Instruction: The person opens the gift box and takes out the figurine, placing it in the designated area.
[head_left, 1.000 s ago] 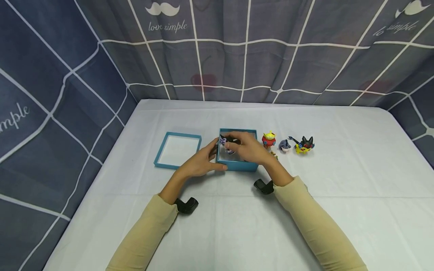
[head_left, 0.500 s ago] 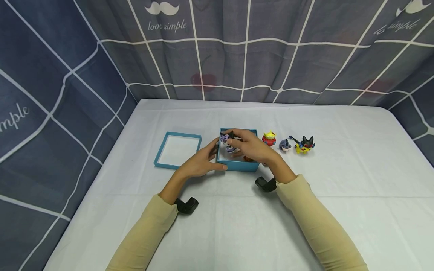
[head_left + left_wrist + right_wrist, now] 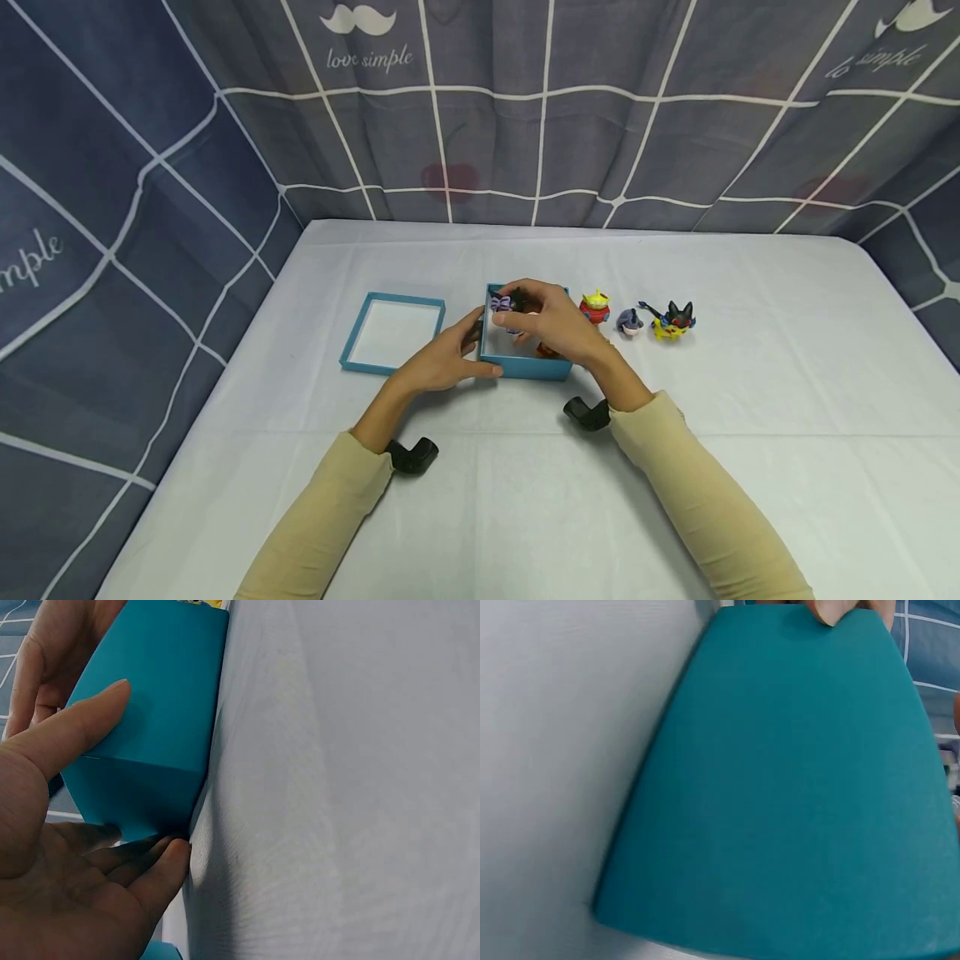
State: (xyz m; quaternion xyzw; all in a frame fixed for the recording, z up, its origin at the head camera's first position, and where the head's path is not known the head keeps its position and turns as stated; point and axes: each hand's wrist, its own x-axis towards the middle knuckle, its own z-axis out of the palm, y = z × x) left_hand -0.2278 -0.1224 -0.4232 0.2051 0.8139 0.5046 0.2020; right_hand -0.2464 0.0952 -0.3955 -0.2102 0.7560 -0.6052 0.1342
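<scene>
A teal box (image 3: 525, 367) stands without its lid in the middle of the table. My left hand (image 3: 444, 358) holds its near left corner, with the thumb on the front wall and the fingers along the left side. Inside the box, my right hand (image 3: 551, 321) has its thumb and fingers about a small black-and-purple figurine (image 3: 500, 302). The hand partly hides this toy. A reddish-brown figurine (image 3: 546, 351) lies near the box's front right corner, partly covered by the hand. The right wrist view mostly shows the box's teal wall (image 3: 780, 787).
The teal-rimmed lid (image 3: 393, 296) lies left of the box. To its right stand a red-and-yellow figurine (image 3: 596, 307), a blue-grey one (image 3: 630, 322) and a yellow one with a black head (image 3: 673, 320). A grey gridded curtain (image 3: 495, 150) hangs behind the white table.
The black-and-purple figurine has shifted slightly away and to the right inside the box, along with my right hand. The reddish-brown figurine has come into sight. My left hand stays put.
</scene>
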